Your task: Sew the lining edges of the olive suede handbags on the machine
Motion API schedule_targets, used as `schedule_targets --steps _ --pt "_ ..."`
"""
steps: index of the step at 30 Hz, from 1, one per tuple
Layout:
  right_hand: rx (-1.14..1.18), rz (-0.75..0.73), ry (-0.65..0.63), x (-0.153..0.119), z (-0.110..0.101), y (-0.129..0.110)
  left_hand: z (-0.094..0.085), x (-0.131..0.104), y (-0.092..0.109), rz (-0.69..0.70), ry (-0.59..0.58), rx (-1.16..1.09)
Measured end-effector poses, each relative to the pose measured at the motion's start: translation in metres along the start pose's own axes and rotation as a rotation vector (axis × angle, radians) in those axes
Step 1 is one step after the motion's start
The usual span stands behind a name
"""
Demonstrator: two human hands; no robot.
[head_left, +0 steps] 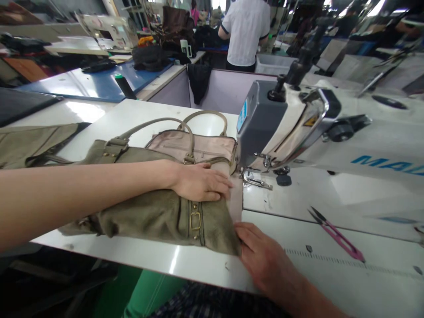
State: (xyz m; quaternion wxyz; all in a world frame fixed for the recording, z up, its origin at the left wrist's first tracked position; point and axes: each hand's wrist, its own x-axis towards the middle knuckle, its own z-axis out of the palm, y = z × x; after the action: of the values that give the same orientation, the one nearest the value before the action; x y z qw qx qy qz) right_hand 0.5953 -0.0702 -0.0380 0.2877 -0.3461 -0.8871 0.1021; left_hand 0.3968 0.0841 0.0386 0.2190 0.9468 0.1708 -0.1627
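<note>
An olive-green handbag (149, 218) lies on its side on the white sewing table, with brass buckle hardware and two looped handles. Its pinkish lining (170, 145) is spread out behind and along the right edge. Across the green fabric, my left hand (203, 182) rests palm down with its fingers stretched toward the lining. My right hand (260, 249) has its fingers closed on the bag's near right corner; the thumb is partly hidden. Just right of the lining edge stands the sewing machine head (261, 128), its presser foot (253, 180) close to the fabric.
Pink-handled thread snips (341, 238) lie on the table right of my right hand. Another green bag piece (36, 143) is at the left. A dark thread cone (125, 86) stands behind. Farther back are a blue-topped table (89, 81) and a person in a white shirt (247, 33).
</note>
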Motion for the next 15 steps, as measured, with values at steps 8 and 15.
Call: schedule_targets --steps 8,15 --pt "-0.065 -0.09 -0.037 0.019 -0.006 0.03 -0.017 0.016 -0.029 -0.048 0.117 0.391" --pt "-0.076 -0.077 -0.029 0.027 -0.002 0.05 -0.01 -0.008 -0.036 0.009 0.173 0.445"
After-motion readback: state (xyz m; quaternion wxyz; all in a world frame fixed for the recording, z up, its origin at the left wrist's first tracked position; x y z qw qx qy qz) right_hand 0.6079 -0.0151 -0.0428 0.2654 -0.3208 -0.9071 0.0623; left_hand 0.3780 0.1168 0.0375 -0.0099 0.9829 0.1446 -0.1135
